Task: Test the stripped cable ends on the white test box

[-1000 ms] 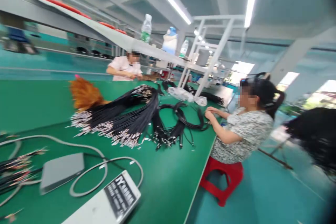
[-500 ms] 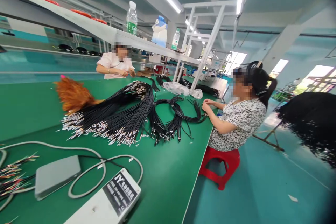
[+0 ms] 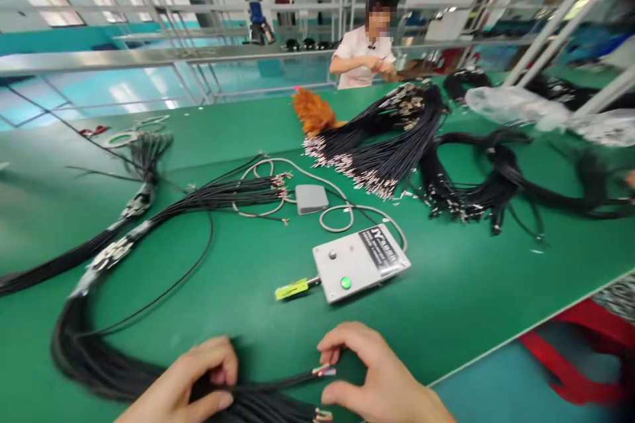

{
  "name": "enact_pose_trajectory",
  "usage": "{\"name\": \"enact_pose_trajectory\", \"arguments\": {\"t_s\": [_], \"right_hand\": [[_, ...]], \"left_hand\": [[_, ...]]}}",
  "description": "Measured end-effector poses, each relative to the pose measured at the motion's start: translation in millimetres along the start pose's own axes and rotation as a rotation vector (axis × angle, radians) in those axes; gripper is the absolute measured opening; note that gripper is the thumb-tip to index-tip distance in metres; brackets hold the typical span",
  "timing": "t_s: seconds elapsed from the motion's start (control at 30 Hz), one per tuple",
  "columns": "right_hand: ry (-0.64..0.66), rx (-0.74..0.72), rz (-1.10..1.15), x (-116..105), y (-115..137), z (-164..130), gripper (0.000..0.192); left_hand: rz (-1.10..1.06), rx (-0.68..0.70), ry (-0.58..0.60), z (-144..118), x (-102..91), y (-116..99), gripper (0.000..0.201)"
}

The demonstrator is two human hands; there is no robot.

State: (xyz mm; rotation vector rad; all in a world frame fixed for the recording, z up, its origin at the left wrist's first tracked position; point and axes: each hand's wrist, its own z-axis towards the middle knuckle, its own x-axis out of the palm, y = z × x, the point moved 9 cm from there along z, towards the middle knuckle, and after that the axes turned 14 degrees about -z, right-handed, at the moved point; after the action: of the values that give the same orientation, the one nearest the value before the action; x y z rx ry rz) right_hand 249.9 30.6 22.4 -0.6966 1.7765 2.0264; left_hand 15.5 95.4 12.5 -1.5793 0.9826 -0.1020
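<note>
At the bench's (image 3: pixel 258 291) near edge, the left hand (image 3: pixel 191 383) clamps the cable bundle (image 3: pixel 89 357) steady while the right hand (image 3: pixel 377 377) pinches one cable's wire ends (image 3: pixel 323 370) clear

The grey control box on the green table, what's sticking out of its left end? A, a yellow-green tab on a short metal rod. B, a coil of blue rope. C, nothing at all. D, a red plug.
A: the control box has a yellow-green tab on a short rod at its left end, pointing toward the near cable bundle.
</note>
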Motion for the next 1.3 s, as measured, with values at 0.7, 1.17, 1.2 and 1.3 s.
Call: {"name": "enact_pose_trajectory", "arguments": {"t_s": [0.7,1.17,1.2,1.3], "right_hand": [[0.122,0.002,-0.033,12,12,-25,0.074],[-0.031,0.289,0.384,13,1,18,0.027],[-0.027,0.306,0.420,15,-1,19,0.030],[-0.009,0.362,0.576,25,-7,21,0.038]], "left_hand": [[-0.148,0.133,0.049,35,77.1,-87,0.015],[-0.479,0.041,-0.068,37,67.7,-73,0.020],[-0.485,0.047,-0.064,37,68.1,-72,0.018],[-0.511,0.094,-0.070,35,68.1,-69,0.016]]}}
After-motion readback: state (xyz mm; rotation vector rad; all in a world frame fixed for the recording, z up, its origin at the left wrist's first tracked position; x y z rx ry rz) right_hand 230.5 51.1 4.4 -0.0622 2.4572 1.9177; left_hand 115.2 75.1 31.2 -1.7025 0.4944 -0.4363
